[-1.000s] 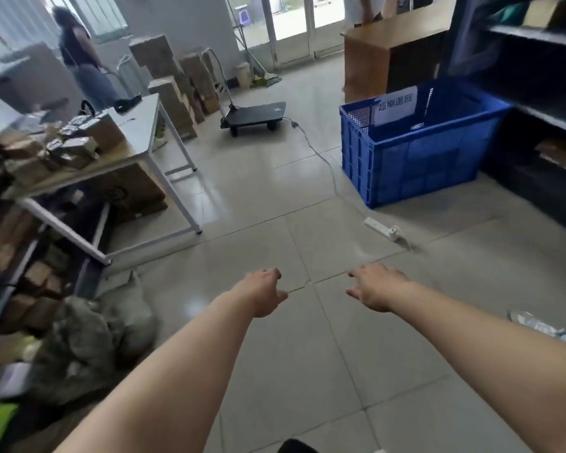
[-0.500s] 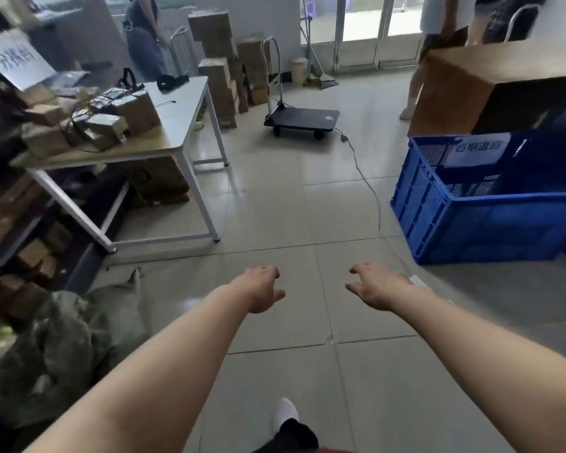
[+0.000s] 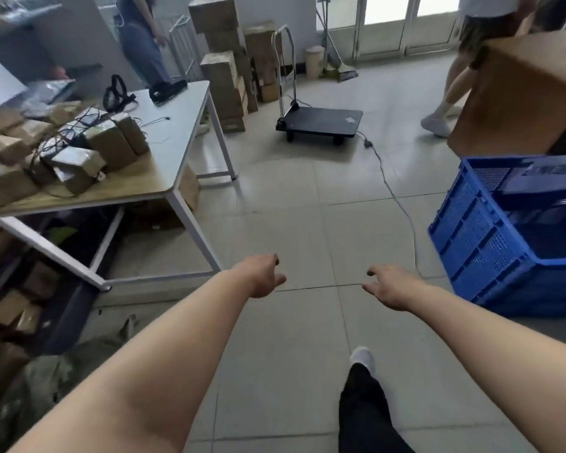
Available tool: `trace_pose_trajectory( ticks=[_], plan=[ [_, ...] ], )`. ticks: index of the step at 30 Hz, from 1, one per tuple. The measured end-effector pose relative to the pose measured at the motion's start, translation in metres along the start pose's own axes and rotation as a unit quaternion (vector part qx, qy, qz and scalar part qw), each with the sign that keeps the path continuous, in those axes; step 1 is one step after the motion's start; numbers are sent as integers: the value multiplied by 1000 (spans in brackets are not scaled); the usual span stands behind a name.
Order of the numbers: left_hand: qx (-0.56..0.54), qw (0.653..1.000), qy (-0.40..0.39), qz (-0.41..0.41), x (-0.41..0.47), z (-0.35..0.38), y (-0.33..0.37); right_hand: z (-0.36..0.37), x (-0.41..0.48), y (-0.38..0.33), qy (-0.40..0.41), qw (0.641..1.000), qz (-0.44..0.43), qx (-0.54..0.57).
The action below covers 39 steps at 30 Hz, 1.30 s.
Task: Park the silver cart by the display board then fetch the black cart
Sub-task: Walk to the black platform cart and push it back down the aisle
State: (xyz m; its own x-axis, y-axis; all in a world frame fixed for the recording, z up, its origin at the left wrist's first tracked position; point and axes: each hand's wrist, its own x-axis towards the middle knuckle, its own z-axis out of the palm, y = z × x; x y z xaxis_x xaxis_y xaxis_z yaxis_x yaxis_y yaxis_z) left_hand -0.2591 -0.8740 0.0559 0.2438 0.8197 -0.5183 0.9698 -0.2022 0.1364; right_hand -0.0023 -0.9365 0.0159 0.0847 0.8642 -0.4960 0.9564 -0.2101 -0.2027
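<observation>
Both arms reach forward over the tiled floor (image 3: 307,338), the left hand (image 3: 263,276) and right hand (image 3: 391,286) loosely curled with an empty, slack grip. The black cart (image 3: 322,120) stands well ahead beside stacked cardboard boxes (image 3: 223,80); a cable (image 3: 396,197) seems to end just beside it.
</observation>
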Motion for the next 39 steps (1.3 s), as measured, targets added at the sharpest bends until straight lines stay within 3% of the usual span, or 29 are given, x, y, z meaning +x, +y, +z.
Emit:
trace_pose_trajectory(
  ticks=[12, 18, 27, 39],
  plan=[
    [-17, 999, 17, -26, 250, -172, 30, -199, 276, 1, 0, 999, -27, -40],
    [-17, 999, 18, -46, 380, -247, -17, -255, 411, -39, 6, 999, -37, -28],
    [-3, 1000, 28, -4, 570, -392, -98, -364, 606, -117, 40, 999, 2, -8],
    [-4, 999, 29, 15, 818, -536, -128, -486, 858, -147, 54, 998, 11, 4]
  ],
)
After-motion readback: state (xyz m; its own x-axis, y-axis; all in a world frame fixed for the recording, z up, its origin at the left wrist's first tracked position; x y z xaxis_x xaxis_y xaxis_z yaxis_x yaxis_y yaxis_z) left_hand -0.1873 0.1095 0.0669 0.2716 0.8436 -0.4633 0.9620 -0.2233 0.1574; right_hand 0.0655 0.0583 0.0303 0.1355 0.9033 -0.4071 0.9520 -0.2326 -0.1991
